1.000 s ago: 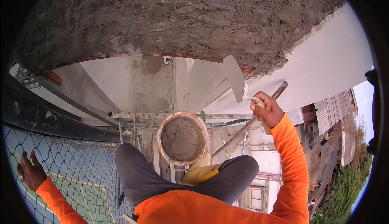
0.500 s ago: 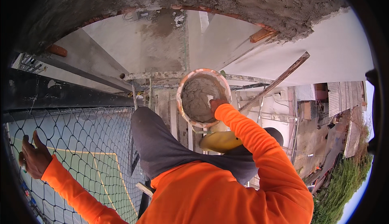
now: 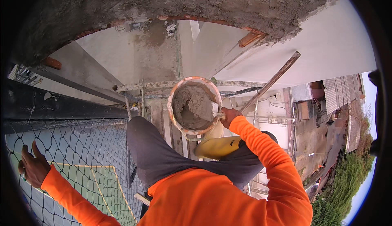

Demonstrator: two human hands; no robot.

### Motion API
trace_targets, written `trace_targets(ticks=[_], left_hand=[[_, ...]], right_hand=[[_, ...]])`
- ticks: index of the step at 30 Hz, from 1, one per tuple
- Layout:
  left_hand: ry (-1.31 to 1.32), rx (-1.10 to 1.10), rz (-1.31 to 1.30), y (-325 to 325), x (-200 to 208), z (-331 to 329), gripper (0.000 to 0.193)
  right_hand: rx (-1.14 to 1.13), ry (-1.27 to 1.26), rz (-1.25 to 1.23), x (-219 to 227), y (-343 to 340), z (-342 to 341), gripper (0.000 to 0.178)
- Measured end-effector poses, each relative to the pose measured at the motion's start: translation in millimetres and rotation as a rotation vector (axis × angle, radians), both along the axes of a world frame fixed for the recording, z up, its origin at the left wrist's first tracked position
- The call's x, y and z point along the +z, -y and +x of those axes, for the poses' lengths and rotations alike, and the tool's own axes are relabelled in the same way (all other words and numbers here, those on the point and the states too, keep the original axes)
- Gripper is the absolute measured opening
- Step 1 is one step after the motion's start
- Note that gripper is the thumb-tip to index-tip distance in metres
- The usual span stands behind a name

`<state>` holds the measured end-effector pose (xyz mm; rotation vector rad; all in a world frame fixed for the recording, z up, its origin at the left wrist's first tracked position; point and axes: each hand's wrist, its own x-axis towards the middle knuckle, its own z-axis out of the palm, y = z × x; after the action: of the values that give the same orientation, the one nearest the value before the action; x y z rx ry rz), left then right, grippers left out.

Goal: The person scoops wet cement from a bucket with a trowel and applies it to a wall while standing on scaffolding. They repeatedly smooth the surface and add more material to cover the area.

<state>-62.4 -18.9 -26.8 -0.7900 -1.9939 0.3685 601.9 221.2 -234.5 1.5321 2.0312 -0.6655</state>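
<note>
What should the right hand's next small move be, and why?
Probably lift the trowel up out of the bucket: the right hand grips it at the rim, the blade is inside, and a mound of wet mortar appears heaped against it.

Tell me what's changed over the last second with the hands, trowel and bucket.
The right hand has moved left and down from near the rough plaster, bringing the trowel into the bucket. The mortar, fairly level before, is now heaped beside the trowel, with a hollow left of the heap. Nothing was let go: the trowel stays gripped. The left hand stays open by the mesh fence.
</note>
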Motion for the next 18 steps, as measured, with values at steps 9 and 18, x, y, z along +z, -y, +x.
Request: trace_targets(ticks=[9, 18], left_hand=[[0.05, 0.076, 0.049, 10.7, -15.4, -17.2, 0.037], [0.079, -0.012, 0.16, 29.5, -39.7, -50.1, 0.03]], right_hand=[[0.156, -0.183, 0.075, 114.4, -30.7, 2.8, 0.042], [0.423, -0.632, -0.621, 245.0, -121.1, -26.1, 0.032]])
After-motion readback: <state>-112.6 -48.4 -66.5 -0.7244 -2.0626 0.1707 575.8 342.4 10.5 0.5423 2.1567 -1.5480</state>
